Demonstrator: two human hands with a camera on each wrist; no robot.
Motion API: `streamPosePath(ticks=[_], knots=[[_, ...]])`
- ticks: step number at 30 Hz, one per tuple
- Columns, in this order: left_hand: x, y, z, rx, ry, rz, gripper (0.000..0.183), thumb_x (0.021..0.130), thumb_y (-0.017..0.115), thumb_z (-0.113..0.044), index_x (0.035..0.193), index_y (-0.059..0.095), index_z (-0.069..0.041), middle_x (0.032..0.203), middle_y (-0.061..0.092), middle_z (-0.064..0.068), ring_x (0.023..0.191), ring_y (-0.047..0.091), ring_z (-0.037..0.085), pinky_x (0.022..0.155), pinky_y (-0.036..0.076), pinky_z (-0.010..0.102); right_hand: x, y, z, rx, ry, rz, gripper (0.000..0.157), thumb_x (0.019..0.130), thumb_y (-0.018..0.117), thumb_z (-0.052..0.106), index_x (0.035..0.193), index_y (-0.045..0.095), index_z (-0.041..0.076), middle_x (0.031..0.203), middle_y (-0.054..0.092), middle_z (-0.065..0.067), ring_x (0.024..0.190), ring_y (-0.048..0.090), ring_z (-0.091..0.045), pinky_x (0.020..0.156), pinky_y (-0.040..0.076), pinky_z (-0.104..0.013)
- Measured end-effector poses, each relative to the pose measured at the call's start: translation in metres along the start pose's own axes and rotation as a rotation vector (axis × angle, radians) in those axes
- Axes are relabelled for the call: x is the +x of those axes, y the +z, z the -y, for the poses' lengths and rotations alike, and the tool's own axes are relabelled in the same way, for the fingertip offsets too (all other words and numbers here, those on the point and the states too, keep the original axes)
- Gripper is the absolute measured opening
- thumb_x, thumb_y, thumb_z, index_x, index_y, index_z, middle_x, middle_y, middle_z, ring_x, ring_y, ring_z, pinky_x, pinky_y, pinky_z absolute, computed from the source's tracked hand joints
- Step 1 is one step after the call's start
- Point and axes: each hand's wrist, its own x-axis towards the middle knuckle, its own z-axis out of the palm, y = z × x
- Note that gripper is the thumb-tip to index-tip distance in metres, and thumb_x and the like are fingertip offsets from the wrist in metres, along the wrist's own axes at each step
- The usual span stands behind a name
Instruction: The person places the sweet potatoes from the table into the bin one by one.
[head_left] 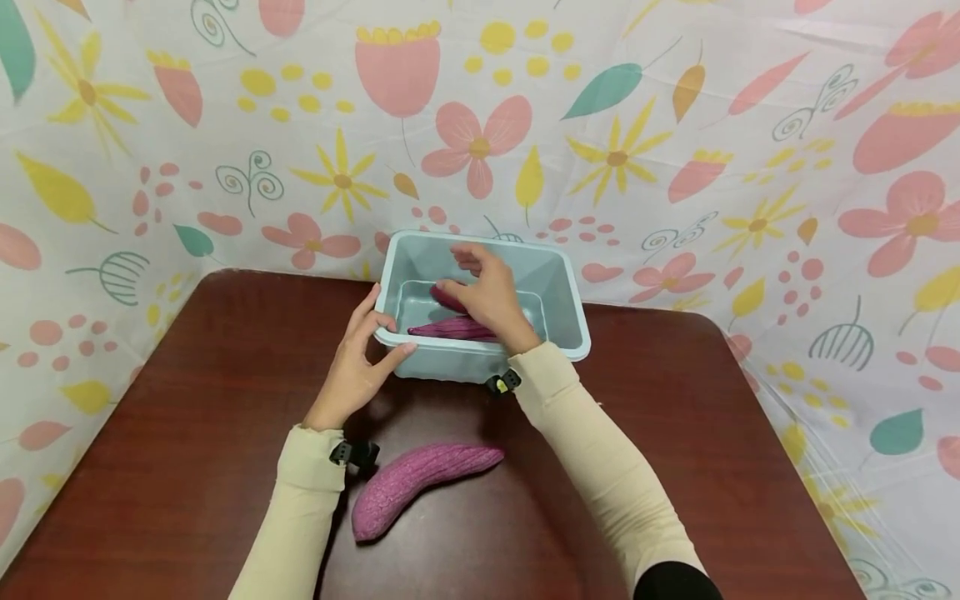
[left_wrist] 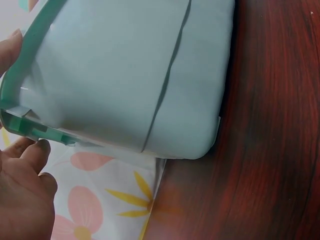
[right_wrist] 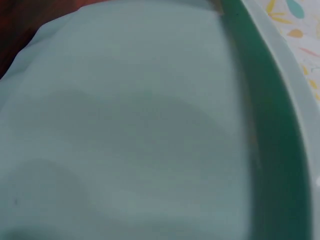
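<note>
A light blue plastic bin [head_left: 483, 367] stands on the table near the back wall. My left hand [head_left: 351, 379] holds its near left corner, thumb at the front rim and fingers along the left side. Over the inside of the bin is my right hand [head_left: 491, 296], its fingers loosely bent and apart, with no held thing visible. Below it lie a striped purple vegetable [head_left: 450, 328] and a darker purple one [head_left: 444, 297], both partly hidden by that hand. A curved purple vegetable, eggplant-like [head_left: 412, 483], rests on the table between my forearms.
The dark reddish-brown table [head_left: 202, 483] ends at a white cloth [head_left: 675, 242] printed with flowers, hanging behind and at both sides. In the right wrist view the bin's wall [right_wrist: 140, 125] fills most of the frame, and the right hand is out of sight there.
</note>
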Motion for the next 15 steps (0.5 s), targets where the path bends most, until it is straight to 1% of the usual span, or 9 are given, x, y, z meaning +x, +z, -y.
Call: streamPosePath(ticks=[3, 6, 10, 13, 15], knots=[[0.0, -0.001, -0.001, -0.001, 0.005, -0.001, 0.024, 0.095, 0.072, -0.027, 0.105, 0.053, -0.017, 0.17, 0.014, -0.005, 0.157, 0.019, 0.024, 0.117, 0.026, 0.064, -0.005, -0.005, 0.001, -0.024, -0.008, 0.025, 0.046, 0.086, 0.08, 0.019, 0.128, 0.064, 0.008, 0.132, 0.066, -0.012, 0.124, 0.062, -0.03, 0.112, 0.045, -0.043], [0.0, -0.001, -0.002, 0.001, 0.004, -0.003, 0.024, 0.094, 0.072, -0.024, 0.105, 0.053, -0.014, 0.17, 0.015, -0.004, 0.157, 0.019, 0.026, 0.117, 0.026, 0.064, -0.012, -0.01, 0.001, -0.042, -0.025, 0.046, 0.046, 0.085, 0.081, 0.022, 0.126, 0.065, 0.009, 0.13, 0.068, -0.01, 0.122, 0.064, -0.029, 0.109, 0.047, -0.043], [0.001, 0.0, -0.003, 0.002, -0.011, -0.002, 0.024, 0.094, 0.073, -0.018, 0.106, 0.053, -0.011, 0.171, 0.015, 0.001, 0.157, 0.019, 0.028, 0.117, 0.025, 0.065, -0.026, -0.015, 0.001, -0.021, -0.051, 0.05, 0.05, 0.084, 0.083, 0.023, 0.129, 0.064, 0.01, 0.131, 0.067, -0.011, 0.123, 0.064, -0.031, 0.11, 0.047, -0.046], [0.002, 0.001, -0.002, 0.002, -0.022, -0.005, 0.025, 0.093, 0.073, -0.014, 0.107, 0.053, -0.009, 0.171, 0.014, 0.004, 0.157, 0.018, 0.03, 0.118, 0.024, 0.065, -0.039, -0.019, 0.001, 0.01, -0.079, 0.045, 0.053, 0.083, 0.084, 0.024, 0.13, 0.063, 0.01, 0.13, 0.068, -0.011, 0.123, 0.064, -0.03, 0.111, 0.046, -0.045], [0.001, 0.001, -0.002, 0.004, -0.016, -0.008, 0.025, 0.093, 0.073, -0.014, 0.107, 0.053, -0.008, 0.171, 0.015, 0.005, 0.157, 0.018, 0.03, 0.118, 0.024, 0.064, -0.049, -0.021, 0.001, 0.026, -0.091, 0.046, 0.054, 0.083, 0.085, 0.023, 0.13, 0.063, 0.009, 0.128, 0.069, -0.011, 0.122, 0.065, -0.028, 0.111, 0.046, -0.043]])
